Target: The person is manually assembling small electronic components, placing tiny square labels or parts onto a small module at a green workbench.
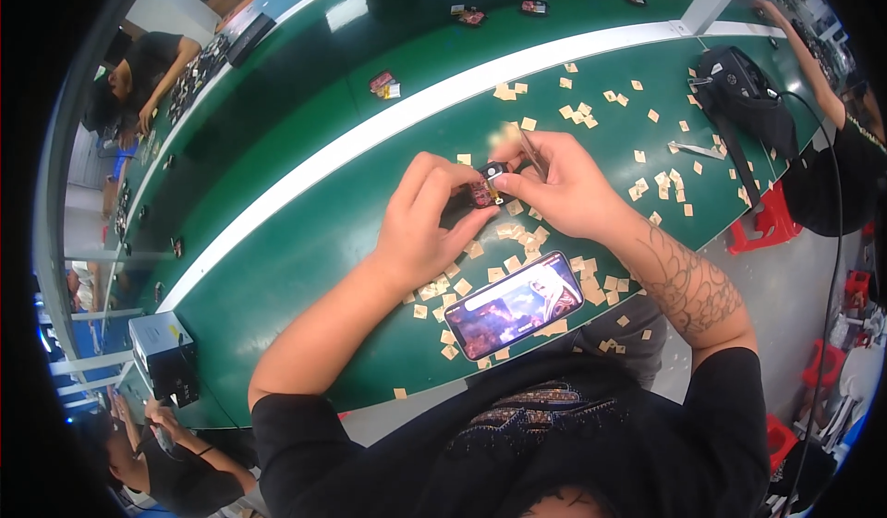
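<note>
Between my two hands is a small black electronic device with a red circuit board [481, 192] and a dark squarish part at its upper end. My left hand [418, 222] pinches it from the left, thumb below and fingers above. From the right, my right hand [565, 185] grips the dark part with thumb and fingertips. Metal tweezers [531, 151] are tucked in the same right hand, pointing up and away. A blurred pale spot shows beside their tip. Just nearer to me, a phone [516, 305] with a lit screen lies among scattered small cream-coloured squares [517, 238].
A white rail [434, 88] divides my green table from a green strip carrying several small devices [382, 84]. A black bag [744, 97] lies at the right, with a pointed metal tool [695, 151] near it. A dark box [162, 356] stands left. Other people work on both sides.
</note>
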`<action>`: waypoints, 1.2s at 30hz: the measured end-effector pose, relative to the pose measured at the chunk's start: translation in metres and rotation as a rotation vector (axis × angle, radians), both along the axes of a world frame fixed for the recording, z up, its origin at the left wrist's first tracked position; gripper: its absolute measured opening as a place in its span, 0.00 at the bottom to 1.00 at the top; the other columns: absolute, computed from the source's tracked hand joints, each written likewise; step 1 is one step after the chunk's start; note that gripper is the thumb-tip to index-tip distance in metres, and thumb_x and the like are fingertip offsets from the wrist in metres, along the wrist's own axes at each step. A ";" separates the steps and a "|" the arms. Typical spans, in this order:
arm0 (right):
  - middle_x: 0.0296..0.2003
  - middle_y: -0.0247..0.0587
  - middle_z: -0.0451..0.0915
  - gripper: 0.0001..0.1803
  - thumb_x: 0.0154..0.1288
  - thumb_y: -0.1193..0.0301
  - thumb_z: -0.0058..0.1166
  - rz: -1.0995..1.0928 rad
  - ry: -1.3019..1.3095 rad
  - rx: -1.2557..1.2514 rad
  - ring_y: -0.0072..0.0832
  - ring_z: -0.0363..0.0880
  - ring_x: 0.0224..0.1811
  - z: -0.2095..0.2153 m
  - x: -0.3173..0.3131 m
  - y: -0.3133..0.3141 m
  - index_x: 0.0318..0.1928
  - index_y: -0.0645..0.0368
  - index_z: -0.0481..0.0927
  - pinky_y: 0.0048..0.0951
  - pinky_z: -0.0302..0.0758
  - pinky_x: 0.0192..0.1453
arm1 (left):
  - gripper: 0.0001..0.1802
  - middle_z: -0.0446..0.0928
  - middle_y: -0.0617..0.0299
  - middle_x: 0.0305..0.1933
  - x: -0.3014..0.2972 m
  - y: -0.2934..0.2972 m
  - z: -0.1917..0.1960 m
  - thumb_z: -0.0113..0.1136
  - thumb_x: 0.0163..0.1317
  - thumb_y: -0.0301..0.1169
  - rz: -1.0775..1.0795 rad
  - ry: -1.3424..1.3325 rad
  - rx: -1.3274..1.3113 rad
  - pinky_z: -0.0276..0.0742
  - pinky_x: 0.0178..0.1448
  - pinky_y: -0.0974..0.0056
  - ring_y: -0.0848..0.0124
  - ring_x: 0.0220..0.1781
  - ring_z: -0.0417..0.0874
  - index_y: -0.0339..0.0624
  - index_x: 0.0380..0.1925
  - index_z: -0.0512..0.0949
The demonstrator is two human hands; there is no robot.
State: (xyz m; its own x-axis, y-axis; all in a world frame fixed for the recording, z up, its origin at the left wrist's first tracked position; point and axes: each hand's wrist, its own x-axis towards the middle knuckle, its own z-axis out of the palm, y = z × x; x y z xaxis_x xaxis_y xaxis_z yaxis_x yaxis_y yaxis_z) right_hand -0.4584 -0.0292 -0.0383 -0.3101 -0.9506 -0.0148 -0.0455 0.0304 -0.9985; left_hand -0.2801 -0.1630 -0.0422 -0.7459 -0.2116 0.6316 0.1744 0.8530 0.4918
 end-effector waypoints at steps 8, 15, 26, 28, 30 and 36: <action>0.38 0.36 0.83 0.08 0.72 0.79 0.65 -0.049 -0.016 -0.013 0.13 0.76 0.35 -0.010 -0.004 -0.003 0.48 0.68 0.85 0.21 0.76 0.38 | 0.17 0.84 0.57 0.39 -0.008 0.007 0.010 0.72 0.66 0.19 -0.009 -0.238 0.530 0.82 0.42 0.69 0.74 0.38 0.85 0.35 0.51 0.77; 0.45 0.44 0.86 0.20 0.68 0.68 0.70 -0.181 0.375 -0.035 0.28 0.82 0.34 0.002 -0.019 0.003 0.57 0.63 0.83 0.33 0.79 0.40 | 0.10 0.82 0.64 0.35 -0.044 -0.019 0.000 0.60 0.72 0.16 0.032 -0.248 0.682 0.71 0.35 0.73 0.84 0.32 0.77 0.36 0.48 0.72; 0.44 0.46 0.83 0.08 0.79 0.71 0.54 -0.437 0.753 -0.226 0.50 0.84 0.44 -0.032 -0.091 0.006 0.48 0.60 0.83 0.43 0.81 0.47 | 0.25 0.85 0.49 0.55 -0.199 -0.167 0.010 0.72 0.66 0.45 0.506 -0.819 -0.152 0.82 0.65 0.44 0.46 0.65 0.83 0.47 0.58 0.82; 0.42 0.47 0.83 0.08 0.79 0.70 0.54 -0.426 0.776 -0.191 0.50 0.85 0.42 -0.029 -0.088 0.004 0.45 0.59 0.84 0.44 0.81 0.45 | 0.30 0.82 0.50 0.60 -0.226 -0.165 0.019 0.74 0.63 0.48 0.503 -0.803 -0.163 0.81 0.68 0.43 0.44 0.69 0.79 0.48 0.62 0.80; 0.41 0.46 0.83 0.07 0.79 0.70 0.55 -0.410 0.793 -0.130 0.50 0.85 0.41 -0.023 -0.084 0.005 0.45 0.58 0.84 0.44 0.81 0.45 | 0.39 0.81 0.48 0.63 -0.244 -0.158 0.020 0.78 0.61 0.46 0.480 -0.693 -0.216 0.79 0.72 0.43 0.44 0.72 0.76 0.49 0.70 0.76; 0.40 0.46 0.84 0.06 0.77 0.71 0.55 -0.335 0.812 -0.069 0.50 0.85 0.39 -0.023 -0.083 0.005 0.45 0.57 0.85 0.45 0.81 0.44 | 0.31 0.84 0.49 0.52 -0.262 -0.178 0.013 0.75 0.64 0.30 0.039 -0.608 -0.136 0.83 0.62 0.53 0.53 0.56 0.86 0.44 0.67 0.78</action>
